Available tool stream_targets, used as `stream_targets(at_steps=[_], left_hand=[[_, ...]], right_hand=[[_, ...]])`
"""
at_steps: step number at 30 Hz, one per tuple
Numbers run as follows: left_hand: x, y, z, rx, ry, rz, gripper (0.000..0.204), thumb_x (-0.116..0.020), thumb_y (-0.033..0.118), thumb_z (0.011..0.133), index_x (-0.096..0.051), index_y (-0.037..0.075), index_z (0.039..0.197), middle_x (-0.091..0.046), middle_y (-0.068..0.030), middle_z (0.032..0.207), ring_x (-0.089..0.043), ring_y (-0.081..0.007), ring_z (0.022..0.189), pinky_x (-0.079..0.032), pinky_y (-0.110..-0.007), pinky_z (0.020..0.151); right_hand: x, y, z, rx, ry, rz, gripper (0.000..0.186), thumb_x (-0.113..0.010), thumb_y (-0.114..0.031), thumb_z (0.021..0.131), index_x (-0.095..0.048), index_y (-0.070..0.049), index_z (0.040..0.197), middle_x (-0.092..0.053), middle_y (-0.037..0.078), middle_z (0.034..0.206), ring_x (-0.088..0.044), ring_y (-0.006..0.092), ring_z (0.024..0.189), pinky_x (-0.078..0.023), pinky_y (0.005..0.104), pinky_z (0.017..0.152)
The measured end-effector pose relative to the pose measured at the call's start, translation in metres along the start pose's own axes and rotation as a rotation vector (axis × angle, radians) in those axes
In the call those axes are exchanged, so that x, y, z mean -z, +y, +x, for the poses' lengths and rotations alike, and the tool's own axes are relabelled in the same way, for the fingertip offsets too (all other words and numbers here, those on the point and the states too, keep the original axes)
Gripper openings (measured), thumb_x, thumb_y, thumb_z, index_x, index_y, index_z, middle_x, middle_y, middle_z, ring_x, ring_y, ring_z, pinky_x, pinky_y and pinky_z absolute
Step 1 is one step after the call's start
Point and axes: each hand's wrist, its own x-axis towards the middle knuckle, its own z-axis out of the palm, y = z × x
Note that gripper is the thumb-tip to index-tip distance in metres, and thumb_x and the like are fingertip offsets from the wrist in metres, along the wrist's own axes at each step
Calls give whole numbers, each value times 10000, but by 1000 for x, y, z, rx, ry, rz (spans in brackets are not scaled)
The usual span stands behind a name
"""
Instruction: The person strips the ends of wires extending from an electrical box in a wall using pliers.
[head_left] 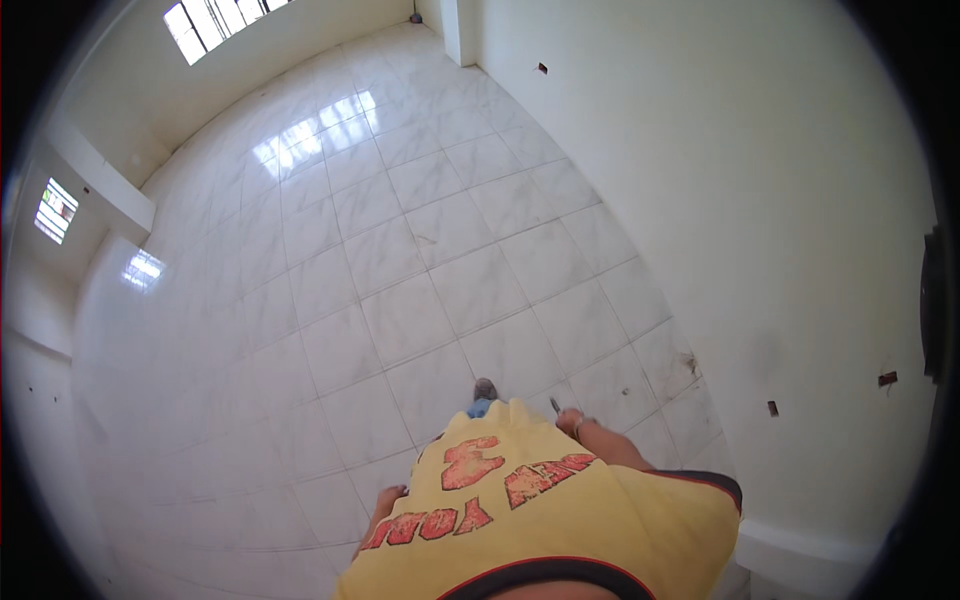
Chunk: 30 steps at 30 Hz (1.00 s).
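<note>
My right hand [568, 421] hangs low beside my yellow sleeveless shirt [550, 510], with something thin and dark around the wrist. Its fingers are closed on a slim dark tool [555, 405] that points forward; the kind is too small to make out. On the other side, my left hand [394, 494] shows only partly past the shirt's edge, and I cannot tell how its fingers are held. One dark shoe [485, 388] and a bit of blue trouser leg [480, 408] stick out ahead of the shirt hem.
Glossy pale marbled tiles cover the floor [390, 300]. A cream wall [720, 200] runs along the right, with open outlet boxes [887, 379] and loose wires. Small debris [690, 365] lies near its base. A pillar [458, 35] juts out far ahead; barred windows [215, 22] are at the far left.
</note>
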Motion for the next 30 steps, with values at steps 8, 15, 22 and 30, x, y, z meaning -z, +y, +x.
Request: stream_targets(at_steps=[8, 15, 22, 30], left_hand=[[113, -12, 76, 801, 580, -1339, 316, -610, 220, 959, -674, -18, 1156, -713, -201, 931, -712, -298, 833, -589, -405, 725], [277, -20, 318, 617, 257, -1223, 254, -589, 211, 967, -651, 1, 1097, -670, -137, 827, -669, -264, 748, -560, -387, 659], [478, -9, 489, 572, 141, -1001, 228, -598, 215, 963, -626, 27, 1089, -631, -104, 802, -633, -232, 717, -540, -363, 631], [644, -2, 615, 675, 101, -893, 204, -607, 219, 957, -597, 56, 1080, -587, -67, 774, -592, -196, 682, -517, -336, 598]], right_hand=[[440, 43, 136, -232, 450, 940, 273, -529, -202, 927, -659, -42, 1105, -705, 247, 1045, -676, 421, 994, -541, 489, 852], [606, 52, 242, -181, 598, 1099, 179, -533, -141, 895, -628, -21, 987, -667, 189, 870, -634, 338, 795, -506, 444, 707], [548, 80, 290, -362, 248, 692, 247, -634, -222, 832, -740, -33, 949, -726, 215, 1002, -694, 385, 951, -555, 471, 837], [583, 82, 349, -574, -268, 835, 261, -676, -208, 789, -785, -79, 988, -750, 156, 1081, -713, 355, 988, -565, 443, 835]])
